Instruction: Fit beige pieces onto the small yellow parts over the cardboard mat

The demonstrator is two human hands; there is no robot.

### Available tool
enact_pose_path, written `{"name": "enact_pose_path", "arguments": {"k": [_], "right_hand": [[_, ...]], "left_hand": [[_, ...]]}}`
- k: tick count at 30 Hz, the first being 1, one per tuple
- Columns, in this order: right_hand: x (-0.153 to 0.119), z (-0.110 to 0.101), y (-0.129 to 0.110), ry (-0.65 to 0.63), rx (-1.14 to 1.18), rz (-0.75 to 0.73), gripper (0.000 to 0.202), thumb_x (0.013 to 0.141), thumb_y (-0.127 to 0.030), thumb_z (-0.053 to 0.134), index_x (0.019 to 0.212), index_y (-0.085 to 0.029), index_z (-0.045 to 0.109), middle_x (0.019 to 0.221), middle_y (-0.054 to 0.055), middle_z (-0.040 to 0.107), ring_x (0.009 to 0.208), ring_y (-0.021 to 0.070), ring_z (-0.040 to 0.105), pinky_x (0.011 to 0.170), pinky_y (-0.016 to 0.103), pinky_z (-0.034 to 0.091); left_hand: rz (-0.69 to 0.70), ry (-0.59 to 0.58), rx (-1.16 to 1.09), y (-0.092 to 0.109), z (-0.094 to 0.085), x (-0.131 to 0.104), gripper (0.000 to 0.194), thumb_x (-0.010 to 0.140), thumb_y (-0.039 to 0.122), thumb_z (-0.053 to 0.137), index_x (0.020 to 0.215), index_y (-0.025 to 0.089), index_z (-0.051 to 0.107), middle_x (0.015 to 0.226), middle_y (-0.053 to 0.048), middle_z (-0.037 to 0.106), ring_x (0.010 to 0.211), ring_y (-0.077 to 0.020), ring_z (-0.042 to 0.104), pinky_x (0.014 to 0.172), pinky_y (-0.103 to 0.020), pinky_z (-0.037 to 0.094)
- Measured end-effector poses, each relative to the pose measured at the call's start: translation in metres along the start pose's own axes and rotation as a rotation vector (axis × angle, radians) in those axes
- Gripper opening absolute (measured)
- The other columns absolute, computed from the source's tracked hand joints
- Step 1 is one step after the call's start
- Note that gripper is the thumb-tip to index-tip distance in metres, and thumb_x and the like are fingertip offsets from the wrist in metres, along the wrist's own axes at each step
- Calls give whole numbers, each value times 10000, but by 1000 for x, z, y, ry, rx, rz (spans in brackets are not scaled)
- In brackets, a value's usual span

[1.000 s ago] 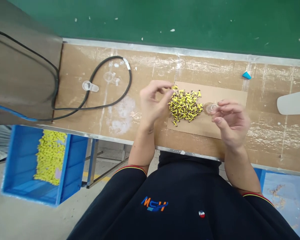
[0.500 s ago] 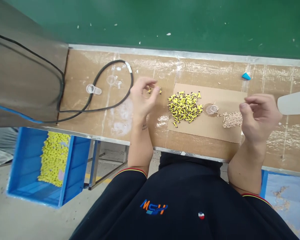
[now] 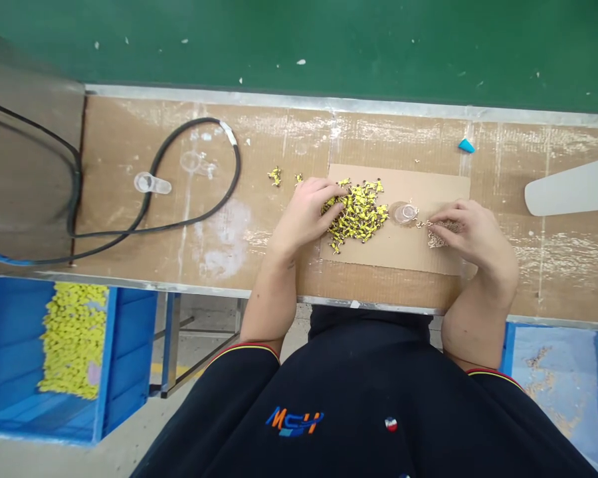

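My left hand [image 3: 311,209] is at the left edge of a pile of small yellow-and-black figures [image 3: 359,216], thumb and fingers apart over the nearest ones. My right hand [image 3: 471,236] reaches over a heap of tiny pale pink pieces [image 3: 437,239]. Its thumb and forefinger point left with a narrow gap between them, and part of the heap shows there. Between the two piles stands a small clear round cup [image 3: 405,213], with a few pink pieces beside it. Both piles and the cup rest on a flat cardboard sheet [image 3: 398,255].
A few figures [image 3: 275,176] lie apart on the left. Beyond them are a looped black cable [image 3: 236,166] and a clear plastic piece [image 3: 152,184]. A blue cone-shaped cap [image 3: 466,145] and a white tapered object [image 3: 573,189] are on the right. A blue bin [image 3: 129,352] holds yellow parts.
My left hand has moved from the loose figures to the yellow pile. My right hand has come left and down onto the pink heap. The camera view has shifted.
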State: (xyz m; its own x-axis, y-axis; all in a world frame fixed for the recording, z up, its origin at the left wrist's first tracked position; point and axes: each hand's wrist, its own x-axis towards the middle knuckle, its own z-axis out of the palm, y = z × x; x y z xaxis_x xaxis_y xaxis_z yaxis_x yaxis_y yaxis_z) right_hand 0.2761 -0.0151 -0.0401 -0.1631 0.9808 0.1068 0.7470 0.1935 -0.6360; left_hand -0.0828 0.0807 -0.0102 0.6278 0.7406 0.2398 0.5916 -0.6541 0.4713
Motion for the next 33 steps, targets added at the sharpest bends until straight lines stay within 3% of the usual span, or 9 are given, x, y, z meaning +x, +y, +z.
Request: {"name": "enact_pose_path", "arguments": {"k": [5, 11, 16, 21, 27, 33], "right_hand": [[1, 6, 0, 57, -27, 30, 205, 875, -360, 727, 968, -230, 856, 921, 104, 721, 902, 269, 651, 851, 433, 499], [3, 13, -4, 63, -50, -6, 227, 909, -331, 658, 903, -221, 857, 827, 107, 698, 821, 258, 614, 790, 421, 481], [2, 13, -6, 41, -118, 14, 183, 858, -241, 616, 807, -191, 784, 836, 108, 693, 820, 260, 610, 787, 420, 466], [0, 11, -4, 30, -138, 5, 215, 912, -256, 540, 811, -172, 710, 837, 106, 663, 842, 256, 626, 775, 406, 468], [0, 2, -4, 175, -47, -75, 163, 952, -240, 559, 892, -166, 691, 889, 87, 684, 865, 232, 660, 767, 371, 501], [3, -2, -23, 376, 107, -106, 80, 941, -144, 657, 900, -174, 718, 866, 36, 742, 736, 156, 685, 673, 287, 529]], "left_hand": [[37, 26, -44, 3, 1, 2, 105, 998, 223, 605, 1024, 195, 703, 1049, -59, 752, 1037, -223, 685, 920, -387, 471], [58, 62, -82, 5, 0, 2, 56, 976, 178, 620, 946, 184, 667, 1025, -41, 742, 999, -195, 680, 919, -363, 481], [56, 96, -145, 10, -4, 3, 32, 956, 167, 642, 941, 179, 668, 1028, -42, 744, 1010, -182, 696, 933, -343, 500], [82, 182, -210, 15, -7, 4, 28, 929, 171, 671, 910, 166, 651, 998, -35, 745, 1008, -157, 712, 944, -303, 525], [80, 263, -377, 17, -11, 4, 108, 864, 193, 702, 820, 157, 610, 1004, -46, 762, 946, -148, 725, 901, -300, 548], [103, 301, -708, 18, -11, 3, 182, 799, 69, 665, 757, 142, 503, 856, -25, 745, 800, -104, 716, 748, -214, 532]]}}
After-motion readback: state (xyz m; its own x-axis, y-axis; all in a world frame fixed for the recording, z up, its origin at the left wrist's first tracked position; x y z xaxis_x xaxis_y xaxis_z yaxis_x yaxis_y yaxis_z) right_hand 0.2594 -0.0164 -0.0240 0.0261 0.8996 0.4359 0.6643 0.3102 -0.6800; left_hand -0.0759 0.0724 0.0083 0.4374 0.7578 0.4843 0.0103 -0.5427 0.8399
